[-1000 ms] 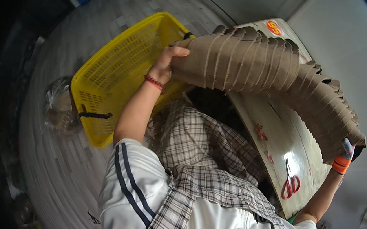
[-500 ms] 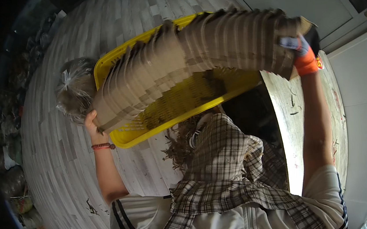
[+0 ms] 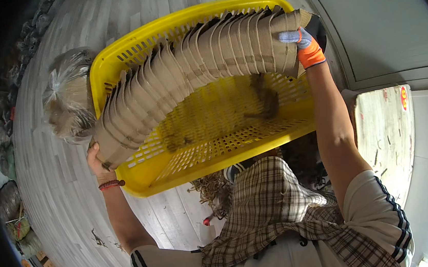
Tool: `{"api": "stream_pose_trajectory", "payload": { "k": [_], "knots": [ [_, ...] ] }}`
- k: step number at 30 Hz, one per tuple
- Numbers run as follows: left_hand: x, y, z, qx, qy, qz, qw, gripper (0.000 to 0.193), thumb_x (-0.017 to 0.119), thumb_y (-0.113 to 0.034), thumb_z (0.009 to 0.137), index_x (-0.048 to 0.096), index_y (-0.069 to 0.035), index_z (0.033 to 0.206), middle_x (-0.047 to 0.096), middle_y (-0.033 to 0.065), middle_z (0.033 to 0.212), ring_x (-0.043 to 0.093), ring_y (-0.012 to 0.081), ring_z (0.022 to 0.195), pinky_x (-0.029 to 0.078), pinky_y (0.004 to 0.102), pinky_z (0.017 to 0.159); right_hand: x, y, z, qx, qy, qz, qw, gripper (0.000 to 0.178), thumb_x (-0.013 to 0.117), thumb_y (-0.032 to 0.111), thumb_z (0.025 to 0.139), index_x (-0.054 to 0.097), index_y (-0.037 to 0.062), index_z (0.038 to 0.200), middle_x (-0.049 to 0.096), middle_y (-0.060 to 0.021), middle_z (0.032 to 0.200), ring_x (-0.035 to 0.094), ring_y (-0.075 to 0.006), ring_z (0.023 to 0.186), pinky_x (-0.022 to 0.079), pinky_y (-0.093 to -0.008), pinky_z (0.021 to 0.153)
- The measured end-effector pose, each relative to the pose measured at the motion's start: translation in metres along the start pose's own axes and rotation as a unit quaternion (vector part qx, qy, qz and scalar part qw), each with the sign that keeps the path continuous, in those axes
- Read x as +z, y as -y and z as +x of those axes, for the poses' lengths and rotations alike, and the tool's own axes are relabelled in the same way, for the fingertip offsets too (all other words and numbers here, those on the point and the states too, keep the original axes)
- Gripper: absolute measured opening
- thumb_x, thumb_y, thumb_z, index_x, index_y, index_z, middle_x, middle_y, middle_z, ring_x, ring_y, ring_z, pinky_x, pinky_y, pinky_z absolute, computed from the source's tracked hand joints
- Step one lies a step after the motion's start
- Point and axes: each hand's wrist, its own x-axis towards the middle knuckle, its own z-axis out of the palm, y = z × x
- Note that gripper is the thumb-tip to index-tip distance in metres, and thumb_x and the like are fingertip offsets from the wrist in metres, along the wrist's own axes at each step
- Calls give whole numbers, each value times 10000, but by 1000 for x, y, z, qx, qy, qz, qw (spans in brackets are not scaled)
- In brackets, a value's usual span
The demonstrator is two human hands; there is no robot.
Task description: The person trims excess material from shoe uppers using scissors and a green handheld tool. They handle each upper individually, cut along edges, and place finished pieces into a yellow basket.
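Observation:
Between my hands a long stack of brown, flat pieces (image 3: 201,57) arches over a yellow plastic basket (image 3: 136,184). The pieces look like cardboard or stiff cloth; I cannot tell which. My left hand (image 3: 96,159), bare with a red bracelet at the wrist, grips the lower left end. At the upper right end my right hand (image 3: 303,45) is closed on the stack, wearing an orange and grey-blue glove. Dark scraps (image 3: 267,100) lie in the perforated basket below. The fingers behind the stack are hidden.
A clear plastic bag (image 3: 69,106) with brown contents stands left of the basket. To the right is a pale, worn board (image 3: 384,137) with dark scraps. Brown shreds (image 3: 212,193) lie on the plank floor near my knees. Several bags (image 3: 9,199) line the far left.
In the picture, the stack and both hands now sit further left, with the right end drawn closer to the left. More of the basket's inside shows beneath the stack.

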Motion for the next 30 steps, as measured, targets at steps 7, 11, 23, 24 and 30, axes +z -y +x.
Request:
{"api": "stream_pose_trajectory", "payload": {
  "k": [7, 11, 23, 24, 30],
  "knots": [
    [33, 26, 40, -96, -29, 39, 994, 580, 665, -201, 761, 497, 7, 1276, 560, 147, 1247, 557, 292, 1104, 455, 407, 945, -16, -65, 23, 43, 32, -110, 992, 328, 508, 215, 952, 606, -21, 1158, 662, -109, 1099, 637, -215, 995, 499, -347, 893],
    [46, 39, 60, -78, -34, 91, 992, 602, 671, -167, 753, 480, 17, 1293, 564, 146, 1237, 552, 292, 1118, 460, 407, 947, -20, -91, 41, 18, 112, -220, 969, 443, 430, 332, 997, 594, -35, 1186, 666, -115, 1100, 622, -231, 1045, 472, -348, 927],
    [11, 146, 131, -105, -38, 412, 904, 730, 785, -393, 726, 533, 53, 1247, 562, 119, 1227, 517, 244, 1110, 373, 352, 986, -29, -267, -1, 394, 39, -726, 563, 510, 485, 468, 920, 401, 106, 571, 247, -4, 445, 193, -142, 375, 260, -331, 368],
    [8, 147, 129, -88, -35, 436, 895, 730, 786, -406, 727, 539, 54, 1236, 569, 120, 1213, 520, 244, 1103, 370, 346, 984, -30, -269, -10, 432, -27, -670, 602, 597, 530, 598, 841, 369, 118, 525, 230, 2, 426, 182, -146, 361, 250, -326, 358],
    [7, 184, 101, -161, -159, 365, 903, 1029, 802, -497, 687, 312, 2, 1442, 245, 144, 1518, 240, 306, 1377, 240, 447, 1102, -34, -272, -4, 548, -125, -533, 633, 429, 522, 520, 815, 301, 153, 840, 286, 0, 718, 184, -145, 360, 247, -328, 369]
  ]
}}
